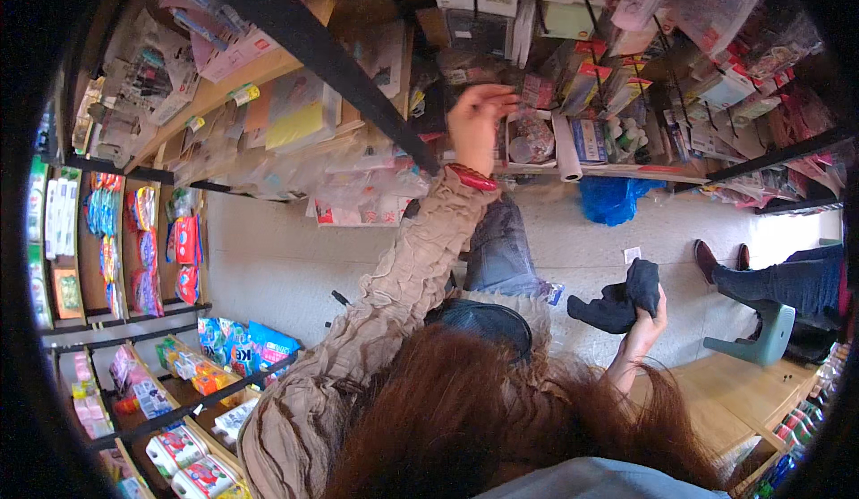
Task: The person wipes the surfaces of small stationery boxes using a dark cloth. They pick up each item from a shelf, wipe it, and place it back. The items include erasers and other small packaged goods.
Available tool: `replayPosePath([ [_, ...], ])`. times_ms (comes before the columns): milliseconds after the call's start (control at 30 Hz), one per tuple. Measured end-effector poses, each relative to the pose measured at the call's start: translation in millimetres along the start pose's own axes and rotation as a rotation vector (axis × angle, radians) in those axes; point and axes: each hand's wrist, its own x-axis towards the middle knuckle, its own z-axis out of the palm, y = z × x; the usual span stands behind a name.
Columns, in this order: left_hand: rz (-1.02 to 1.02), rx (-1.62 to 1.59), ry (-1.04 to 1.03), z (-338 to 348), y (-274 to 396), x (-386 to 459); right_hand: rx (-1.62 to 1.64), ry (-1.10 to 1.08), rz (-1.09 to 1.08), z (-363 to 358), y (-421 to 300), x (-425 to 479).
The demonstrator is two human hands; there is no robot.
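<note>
My left hand [480, 120] reaches out before the shelving, palm empty as far as I see, its slightly blurred fingers loosely bent and apart. A red bangle [473, 177] circles that wrist at the end of a crinkled beige sleeve. Close to the fingers, hanging packets [584, 86] and a box of small packaged goods [530, 140] crowd the shelf. A white roll [567, 146] leans over the shelf edge beside that box. Off to the right, my right hand [649, 328] grips a bunched black cloth [621, 301] above the floor.
A black shelf post [335, 62] slants past my left hand. On the floor lies a blue plastic bag [614, 198] under the shelf. At right a person's legs [772, 274] rest by a green stool [758, 338] and a wooden counter [725, 398]. Stocked shelves [181, 358] stand at left.
</note>
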Motion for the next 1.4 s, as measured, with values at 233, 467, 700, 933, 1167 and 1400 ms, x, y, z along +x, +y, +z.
replayPosePath([
  [233,-0.248,-0.060,0.328,-78,-55,2,0.018,0.003,0.006,9,-9,1],
  [467,-0.368,-0.317,0.379,-110,-117,15,0.009,0.005,0.040,9,-6,2],
  [700,-0.420,-0.345,0.503,-123,-149,91,-0.038,-0.010,0.019,5,4,0],
  [933,-0.440,-0.654,0.358,-162,-190,95,-0.124,-0.027,0.116,17,6,1],
  [1167,-0.451,-0.320,0.398,-149,-198,57,-0.214,-0.012,0.069,22,14,8],
  [1400,-0.311,-0.190,0.444,-136,-155,27,-0.215,-0.015,0.066,31,10,11],
])
